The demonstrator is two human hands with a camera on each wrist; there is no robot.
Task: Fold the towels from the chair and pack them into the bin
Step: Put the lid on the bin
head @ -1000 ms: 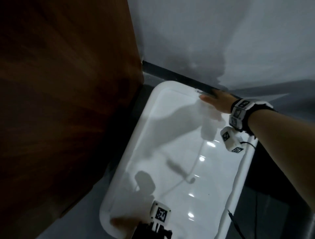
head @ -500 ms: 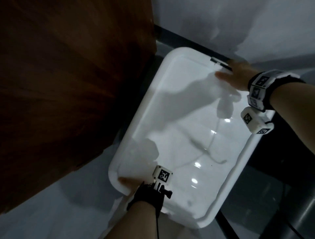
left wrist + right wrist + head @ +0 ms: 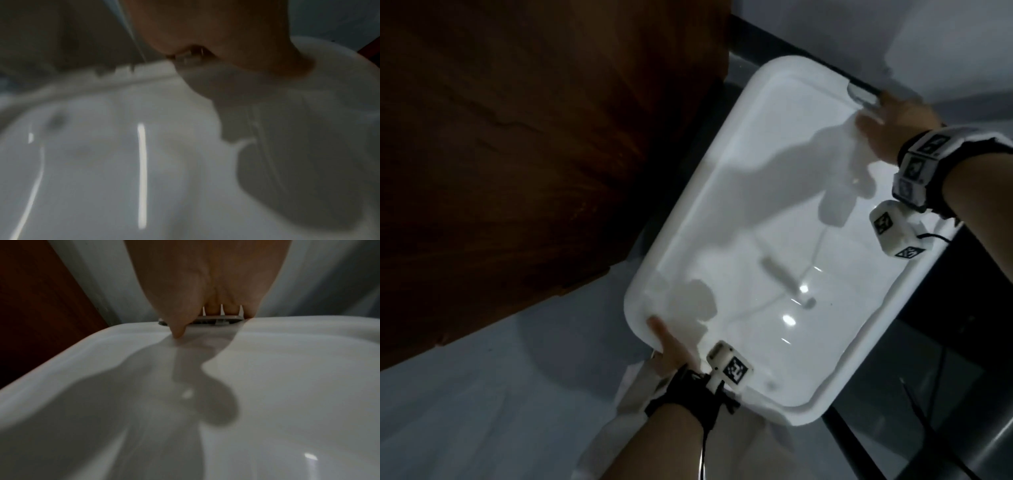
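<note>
The one glossy white rectangular plastic lid (image 3: 774,222) lies flat across the top of the bin, whose own body is almost wholly hidden beneath it; the covered bin sits on the pale floor (image 3: 482,394), its far end against the wall and its long left edge beside a dark brown wooden panel (image 3: 517,154). The left hand (image 3: 671,353) takes the near left corner of the lid, thumb laid on top and the fingers seemingly curled under the rim, though the left wrist view is too blurred to confirm. The right hand (image 3: 893,126) takes the far right end, where the right wrist view shows its thumb pressing the lid's top while the fingers hook round one grey plastic latch (image 3: 205,319) at the rim. Holding opposite ends this way looks meant to keep the broad lid level and to free or seat it evenly; which of the two I cannot tell. No towel can be made out with certainty: one pale cloth-like shape (image 3: 633,387) shows under the left wrist at the near end, perhaps a towel, perhaps clothing. So the count stands at one lid, one visible latch, two hands, and no chair in sight; any towels inside the bin are hidden.
</note>
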